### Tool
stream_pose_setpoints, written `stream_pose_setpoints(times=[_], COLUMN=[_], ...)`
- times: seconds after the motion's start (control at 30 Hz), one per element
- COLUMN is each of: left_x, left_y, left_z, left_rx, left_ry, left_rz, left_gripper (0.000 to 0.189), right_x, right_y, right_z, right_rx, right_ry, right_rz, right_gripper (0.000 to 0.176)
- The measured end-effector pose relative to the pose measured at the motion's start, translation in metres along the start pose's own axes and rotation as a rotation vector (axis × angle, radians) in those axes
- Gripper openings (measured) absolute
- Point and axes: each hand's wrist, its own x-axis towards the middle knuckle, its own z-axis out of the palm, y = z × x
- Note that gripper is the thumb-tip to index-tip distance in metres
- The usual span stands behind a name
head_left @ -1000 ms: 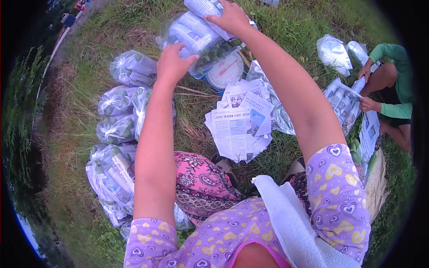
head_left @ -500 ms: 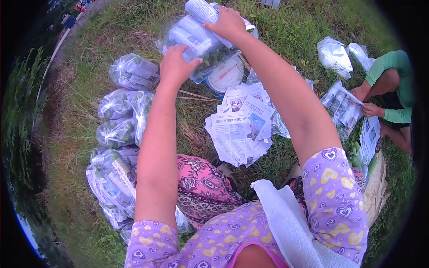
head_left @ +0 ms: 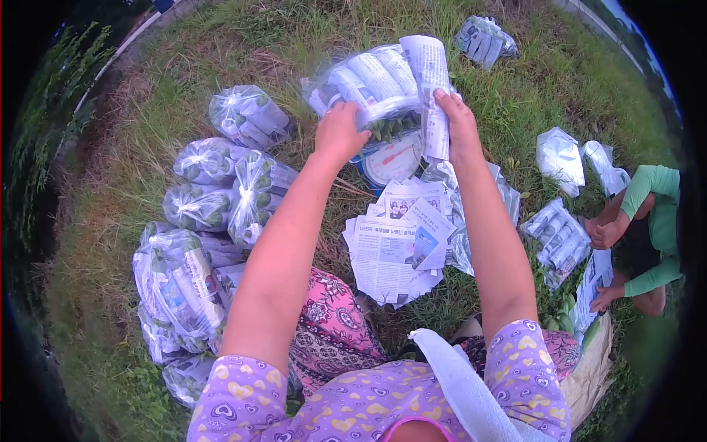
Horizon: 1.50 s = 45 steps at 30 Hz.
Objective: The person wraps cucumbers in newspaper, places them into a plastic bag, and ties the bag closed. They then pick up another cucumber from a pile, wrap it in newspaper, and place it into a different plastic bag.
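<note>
A newspaper-wrapped roll (head_left: 426,70) stands nearly upright in my right hand (head_left: 460,124), whose fingers close around its right side. Beside it, a clear plastic bag (head_left: 372,82) full of newspaper-wrapped bundles sits over a dial scale (head_left: 390,160). Green vegetables show at the ends of those bundles. My left hand (head_left: 340,132) grips the near left edge of the bag. The scale's round white face with a red needle is visible under the bag; its top is hidden. Loose newspaper sheets (head_left: 390,250) lie in a stack on the grass, nearer to me.
Several filled plastic bags (head_left: 202,206) are piled at left, and another bag (head_left: 486,40) lies at the far right. Another person's hands (head_left: 605,232) are beside wrapped bundles (head_left: 557,239) at right. Empty-looking clear bags (head_left: 561,158) rest on the grass there.
My right hand has moved the newspaper roll from lying over the bag to its right side, now upright. The left hand stays at the bag. The other person's hands have come off the wrapped bundles.
</note>
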Motion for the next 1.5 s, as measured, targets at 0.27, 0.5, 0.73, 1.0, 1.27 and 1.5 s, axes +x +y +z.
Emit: stream_pose_setpoints(times=[0.27, 0.5, 0.73, 1.0, 1.27, 1.5], left_x=[-0.003, 0.008, -0.009, -0.004, 0.003, 0.011], left_y=[-0.023, -0.043, -0.065, -0.082, -0.088, -0.088], left_z=[0.023, 0.042, 0.044, 0.053, 0.069, 0.079], left_rx=[-0.051, -0.286, -0.33, -0.41, -0.644, -0.697], left_ry=[0.081, 0.144, 0.001, 0.147, 0.057, 0.068], left_rz=[-0.062, -0.258, -0.152, -0.195, -0.291, -0.324], left_gripper=[0.029, 0.024, 0.021, 0.016, 0.019, 0.025], right_x=[-0.14, -0.182, -0.155, -0.125, -0.06, 0.006], right_y=[0.078, 0.104, 0.087, 0.078, 0.063, 0.07], right_z=[-0.097, -0.092, -0.029, 0.007, -0.052, -0.106], right_rx=[0.476, 0.497, 0.31, 0.076, 0.397, -0.006], right_ry=[0.233, 0.1, -0.081, -0.236, 0.336, 0.13], right_rz=[0.347, 0.497, 0.487, 0.295, -0.013, -0.111], right_gripper=[0.052, 0.06, 0.058, 0.048, 0.029, 0.038])
